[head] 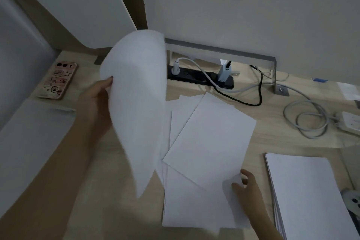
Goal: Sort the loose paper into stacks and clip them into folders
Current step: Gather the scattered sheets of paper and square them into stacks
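Currently, a curled sheet (136, 93) is held raised above the desk (268, 142), its edge pinched by the left hand (95, 103). Blank loose sheets (210, 138) are fanned mid-desk, with a lower corner pinched by the right hand (249, 189). A neat stack (303, 191) lies beside them. Marks on the charger (224, 73) are too small to be read.

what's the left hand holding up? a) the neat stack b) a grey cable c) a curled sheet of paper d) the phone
c: the left hand grips a curled sheet of paper raised above the desk; the phone lies flat at the far left, and the right hand pinches the corner of a loose sheet.
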A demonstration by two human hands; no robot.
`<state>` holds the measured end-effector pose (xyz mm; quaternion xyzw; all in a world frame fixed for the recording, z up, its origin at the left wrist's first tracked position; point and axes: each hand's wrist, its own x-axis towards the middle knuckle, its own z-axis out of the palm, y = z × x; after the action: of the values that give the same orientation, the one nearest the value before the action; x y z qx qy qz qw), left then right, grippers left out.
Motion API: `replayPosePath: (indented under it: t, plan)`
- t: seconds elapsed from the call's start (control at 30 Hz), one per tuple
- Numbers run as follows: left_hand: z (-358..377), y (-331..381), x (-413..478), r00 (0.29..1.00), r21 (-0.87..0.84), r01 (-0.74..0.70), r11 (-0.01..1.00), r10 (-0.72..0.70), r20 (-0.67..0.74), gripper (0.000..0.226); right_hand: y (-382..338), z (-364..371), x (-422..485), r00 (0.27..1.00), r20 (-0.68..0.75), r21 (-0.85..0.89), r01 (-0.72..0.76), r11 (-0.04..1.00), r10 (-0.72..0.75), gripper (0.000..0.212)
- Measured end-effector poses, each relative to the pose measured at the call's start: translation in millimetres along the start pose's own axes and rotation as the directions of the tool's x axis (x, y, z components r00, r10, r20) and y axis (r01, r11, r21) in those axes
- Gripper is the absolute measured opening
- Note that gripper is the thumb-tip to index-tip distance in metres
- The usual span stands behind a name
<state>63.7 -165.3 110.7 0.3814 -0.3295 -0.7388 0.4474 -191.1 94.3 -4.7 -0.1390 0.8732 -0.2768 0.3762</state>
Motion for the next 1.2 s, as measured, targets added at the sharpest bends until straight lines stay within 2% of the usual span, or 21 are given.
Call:
replayPosePath:
  t: [0.07, 0.2, 0.27, 0.33, 0.43, 0.53, 0.6, 0.73, 0.8, 0.87, 0.93, 1.1, 1.2]
  plan:
    - [3.2, -1.4, -12.1, 0.998, -0.004, 0.055, 0.998, -0.055, 0.015, 0.018, -2.5, -2.6, -0.3, 1.000, 0.015, 0.015, -0.001, 1.000, 0.001, 0.047]
    - [21.7, -34.7, -19.3, 0.977, 0.127, 0.213, 0.969, -0.209, -0.042, 0.037, -3.6, -6.2, -0.1, 0.999, 0.043, 0.021, -0.004, 1.000, 0.003, 0.048]
    - [27.0, -58.0, -17.2, 0.935, 0.181, 0.348, 0.920, -0.354, 0.004, 0.026, -4.2, -6.6, 0.1, 0.998, 0.055, 0.045, -0.014, 0.999, 0.011, 0.046]
    - [22.1, -84.3, -12.6, 0.900, 0.319, 0.423, 0.848, -0.435, -0.036, 0.026, -5.3, -7.1, 0.8, 0.996, 0.073, 0.094, -0.051, 0.994, 0.045, 0.040]
    - [16.0, -112.0, -6.6, 0.897, 0.454, 0.438, 0.776, -0.408, -0.167, 0.022, -7.8, -12.4, 3.2, 0.982, 0.113, 0.160, -0.167, 0.973, 0.150, 0.032]
    - [14.0, -120.4, -7.7, 0.924, 0.614, 0.381, 0.692, -0.311, -0.223, 0.016, -5.0, -18.4, 3.8, 0.969, 0.149, 0.129, -0.215, 0.968, 0.196, 0.027]
    - [9.0, -124.1, -7.9, 0.940, 0.715, 0.339, 0.612, -0.253, -0.229, 0.027, 0.8, -18.9, 1.2, 0.967, 0.142, 0.088, -0.225, 0.970, 0.211, 0.027]
    - [5.0, -127.0, -7.2, 0.940, 0.693, 0.339, 0.637, -0.202, -0.274, 0.037, 8.3, -17.8, -10.4, 0.977, 0.101, 0.022, -0.193, 0.981, 0.190, 0.020]
    - [0.9, -131.3, -3.8, 0.928, 0.648, 0.372, 0.665, -0.242, -0.285, 0.051, 7.7, -17.9, -14.6, 0.978, 0.142, 0.027, -0.156, 0.987, 0.151, 0.014]
    - [0.4, -134.8, -3.5, 0.907, 0.602, 0.422, 0.677, -0.313, -0.283, 0.053, 5.7, -20.7, -15.6, 0.988, 0.130, 0.017, -0.086, 0.996, 0.083, 0.008]
    - [-1.4, -138.4, -3.0, 0.901, 0.634, 0.433, 0.641, -0.326, -0.285, 0.054, 3.4, -25.4, -16.5, 0.998, 0.064, 0.049, -0.025, 0.998, 0.022, 0.016]
    - [-12.2, -135.9, 5.5, 0.940, 0.722, 0.338, 0.604, -0.171, -0.297, 0.044, -11.1, -35.1, -10.7, 0.999, -0.022, 0.142, 0.042, 0.989, -0.040, 0.020]
    - [-12.4, -140.0, 4.6, 0.931, 0.764, 0.355, 0.539, -0.276, -0.239, 0.040, -19.9, -32.2, 3.0, 0.995, 0.071, 0.071, 0.068, 0.995, -0.073, 0.023]
